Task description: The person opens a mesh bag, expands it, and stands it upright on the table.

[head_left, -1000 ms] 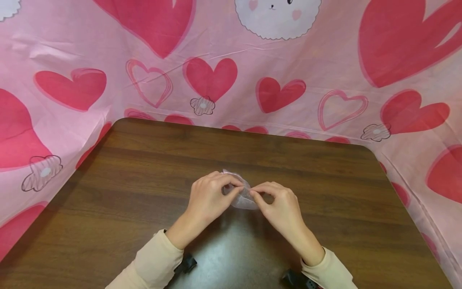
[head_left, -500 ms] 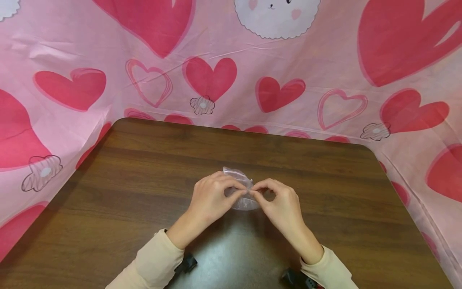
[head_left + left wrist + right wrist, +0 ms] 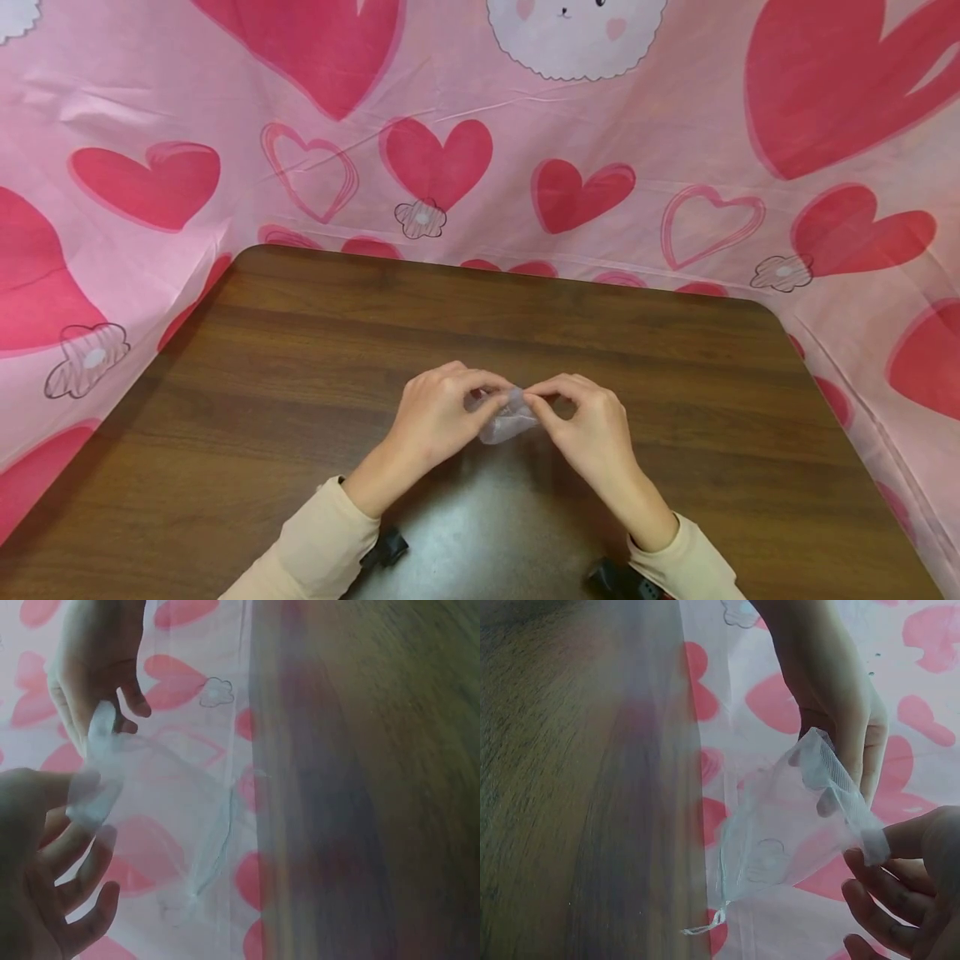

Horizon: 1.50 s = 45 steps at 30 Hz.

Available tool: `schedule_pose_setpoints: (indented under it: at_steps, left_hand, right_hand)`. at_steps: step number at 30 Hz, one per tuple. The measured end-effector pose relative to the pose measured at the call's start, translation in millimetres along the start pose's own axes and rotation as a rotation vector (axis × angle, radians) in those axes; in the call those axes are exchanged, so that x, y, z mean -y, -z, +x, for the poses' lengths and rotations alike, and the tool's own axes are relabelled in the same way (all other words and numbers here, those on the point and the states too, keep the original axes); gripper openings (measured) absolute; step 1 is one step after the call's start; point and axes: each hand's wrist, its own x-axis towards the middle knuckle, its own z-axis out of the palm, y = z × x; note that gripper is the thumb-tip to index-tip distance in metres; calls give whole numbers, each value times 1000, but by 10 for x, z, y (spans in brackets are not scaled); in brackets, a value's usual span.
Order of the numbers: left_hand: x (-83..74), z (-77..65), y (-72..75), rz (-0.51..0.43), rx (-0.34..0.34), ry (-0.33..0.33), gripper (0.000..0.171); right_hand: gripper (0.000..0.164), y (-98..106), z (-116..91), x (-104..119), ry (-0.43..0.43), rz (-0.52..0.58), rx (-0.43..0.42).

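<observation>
Between both hands, above the table, is a sheer white drawstring pouch (image 3: 504,428). My left hand (image 3: 441,414) pinches its top edge from the left with thumb and forefinger. My right hand (image 3: 588,427) pinches the same edge a short way to the right. In the right wrist view the see-through pouch (image 3: 769,832) hangs flat, and its thin white cord (image 3: 717,918) dangles from the far end. Remaining fingers of the right hand (image 3: 900,892) curve loosely below the pinch. The left wrist view shows the pouch (image 3: 176,817) blurred, with nothing visible inside.
A dark wood-grain table (image 3: 337,308) lies under the hands. Pink heart-printed cloth (image 3: 480,75) rises behind it and along both sides. Black wrist devices (image 3: 387,548) show by the beige sleeves (image 3: 318,533).
The pouch part that stuck up beyond the fingers has dropped out of sight behind them. The fingertips nearly met half a second ago and now stand slightly apart.
</observation>
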Motion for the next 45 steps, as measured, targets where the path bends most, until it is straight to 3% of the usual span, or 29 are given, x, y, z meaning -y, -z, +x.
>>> schedule_pose_setpoints:
  at_steps: [4, 8, 19, 26, 32, 41, 45]
  left_hand:
    - [-9, -6, -7, -8, 44, -34, 16]
    - [-19, -1, -15, 18, 27, -40, 10]
    - [-15, 7, -9, 43, -60, 66, 10]
    - [-26, -4, -5, 5, -5, 51, 9]
    - [-36, -1, -17, -9, 52, 29, 11]
    - [-22, 10, -17, -19, -84, 109, 8]
    - [-30, 15, -13, -52, -107, 125, 9]
  right_hand:
    - [15, 4, 2, 3, 1, -1, -13]
    - [17, 1, 0, 15, -5, 31, -15]
    - [12, -9, -32, 36, -3, 59, 21]
    - [10, -4, -15, 36, 41, 24, -51]
    - [10, -1, -10, 55, 49, 23, -52]
    - [28, -19, -28, 58, -2, 67, -42]
    - [22, -24, -35, 58, -16, 81, -27]
